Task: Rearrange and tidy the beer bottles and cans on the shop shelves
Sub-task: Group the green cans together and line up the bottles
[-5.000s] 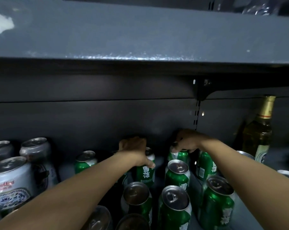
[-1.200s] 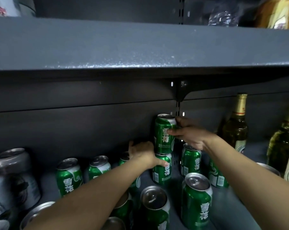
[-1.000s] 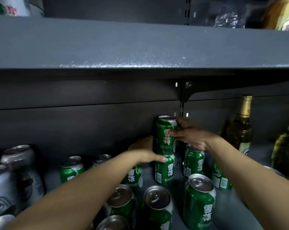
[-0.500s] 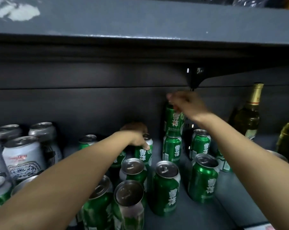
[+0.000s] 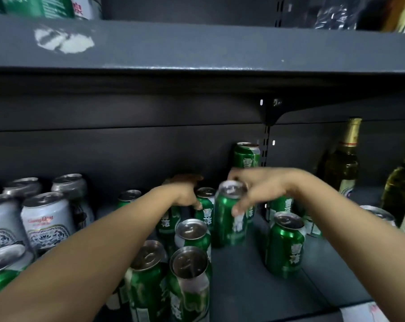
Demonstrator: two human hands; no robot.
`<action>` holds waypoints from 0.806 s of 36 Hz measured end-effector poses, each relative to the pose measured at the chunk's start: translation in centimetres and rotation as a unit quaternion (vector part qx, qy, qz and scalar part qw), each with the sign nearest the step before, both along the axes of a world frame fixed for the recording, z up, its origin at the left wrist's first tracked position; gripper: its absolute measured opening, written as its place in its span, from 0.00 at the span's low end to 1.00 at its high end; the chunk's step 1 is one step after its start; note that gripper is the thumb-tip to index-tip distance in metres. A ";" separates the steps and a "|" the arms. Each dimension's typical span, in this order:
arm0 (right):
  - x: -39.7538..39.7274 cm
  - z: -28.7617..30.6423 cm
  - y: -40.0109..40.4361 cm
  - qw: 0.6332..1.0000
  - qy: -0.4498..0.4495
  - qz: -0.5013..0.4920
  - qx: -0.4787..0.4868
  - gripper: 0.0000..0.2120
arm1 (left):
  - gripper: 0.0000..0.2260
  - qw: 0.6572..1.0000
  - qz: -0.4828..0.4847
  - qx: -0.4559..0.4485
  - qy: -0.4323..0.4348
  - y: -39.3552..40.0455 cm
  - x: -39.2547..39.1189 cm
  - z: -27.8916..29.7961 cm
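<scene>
Several green beer cans stand on the dark lower shelf [image 5: 250,284]. My right hand [image 5: 255,189] grips the top of one green can [image 5: 229,224] in the middle; the can looks blurred. Behind it a stacked green can [image 5: 247,155] stands high against the back panel. My left hand [image 5: 185,194] reaches in at the back and rests on a green can [image 5: 206,208], thumb on its side; its fingers are partly hidden. More green cans [image 5: 187,282] crowd the front.
White and blue patterned cans [image 5: 45,219] fill the left side. Two glass beer bottles [image 5: 343,163] with gold foil stand at the right. The upper shelf [image 5: 197,47] overhangs closely. A lone green can [image 5: 285,245] stands at the right.
My right hand left the stacked can at the back, came forward and down, and took hold of a green can nearer me. My left hand stayed at the back cans.
</scene>
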State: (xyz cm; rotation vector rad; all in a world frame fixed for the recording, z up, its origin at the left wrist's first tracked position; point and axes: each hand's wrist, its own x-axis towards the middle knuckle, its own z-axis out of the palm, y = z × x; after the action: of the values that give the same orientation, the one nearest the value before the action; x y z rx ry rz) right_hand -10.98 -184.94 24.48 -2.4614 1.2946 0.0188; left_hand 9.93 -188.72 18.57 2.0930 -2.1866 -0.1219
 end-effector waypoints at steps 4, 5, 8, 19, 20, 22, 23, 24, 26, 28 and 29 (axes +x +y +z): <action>1.0 1.2 -1.4 0.976 -0.183 -0.082 -0.086 0.29 | 0.39 1.000 0.011 0.002 0.027 0.1 1.2 -0.2; 1.6 1.2 -1.9 0.962 -0.235 -0.091 -0.102 0.26 | 0.39 0.998 0.007 0.016 0.053 0.0 1.4 -0.4; 3.6 1.0 -3.3 0.934 -0.311 -0.116 -0.134 0.25 | 0.40 0.993 -0.011 0.040 0.113 -0.3 1.3 -1.0; 6.6 0.4 -5.7 0.937 -0.323 -0.119 -0.069 0.19 | 0.38 0.966 -0.016 0.014 0.258 -0.7 2.2 -1.1; 6.6 0.5 -5.7 0.936 -0.325 -0.118 -0.060 0.18 | 0.39 0.965 -0.017 0.021 0.261 -0.7 2.1 -1.2; 6.6 0.6 -5.8 0.935 -0.332 -0.117 -0.043 0.17 | 0.41 0.966 -0.020 0.038 0.253 -0.8 1.7 -1.5; 6.5 0.6 -6.0 0.935 -0.334 -0.118 -0.037 0.16 | 0.42 0.969 -0.020 0.043 0.241 -0.9 1.4 -1.8; 6.4 0.6 -6.2 0.935 -0.332 -0.119 -0.034 0.16 | 0.44 0.974 -0.013 0.039 0.223 -1.2 1.3 -2.2; 6.3 0.6 -6.4 0.940 -0.320 -0.120 -0.026 0.19 | 0.47 0.983 0.001 0.017 0.182 -1.8 1.1 -2.7; 6.1 0.7 -6.6 0.946 -0.303 -0.117 -0.017 0.21 | 0.47 0.988 0.009 -0.001 0.156 -1.8 1.0 -2.6; 6.0 0.7 -6.6 0.948 -0.295 -0.115 -0.016 0.21 | 0.46 0.989 0.011 -0.004 0.146 -1.6 0.9 -2.5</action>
State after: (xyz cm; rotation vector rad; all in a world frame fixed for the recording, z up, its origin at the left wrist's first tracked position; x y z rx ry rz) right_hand -4.98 -191.57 25.18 -2.0730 1.2838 -0.7410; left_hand 10.80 -190.37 16.08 1.9505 -1.9895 -0.3910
